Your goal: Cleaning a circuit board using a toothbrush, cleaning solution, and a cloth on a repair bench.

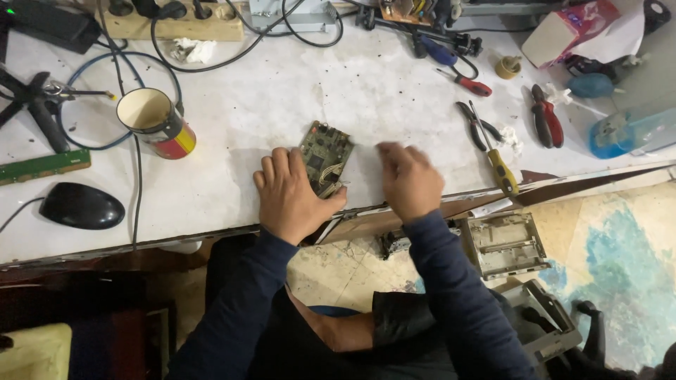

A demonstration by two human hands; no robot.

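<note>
From where I watch, the risk sits at the near table (211, 204) edge: the circuit board (324, 157) lies close to it, pinned only along its left side, so a sideways tug on its small wires could pivot it toward the floor, where gray casings (504, 243) already lie. My left hand (290, 195) lies flat, palm down, fingers spread, thumb touching the board's lower corner; it grasps nothing. My right hand (410, 181) hovers just right of the board, blurred (I cannot tell whether it pinches anything). Farther out lie a screwdriver (495, 156), pliers (547, 116) and a cup (156, 121).
</note>
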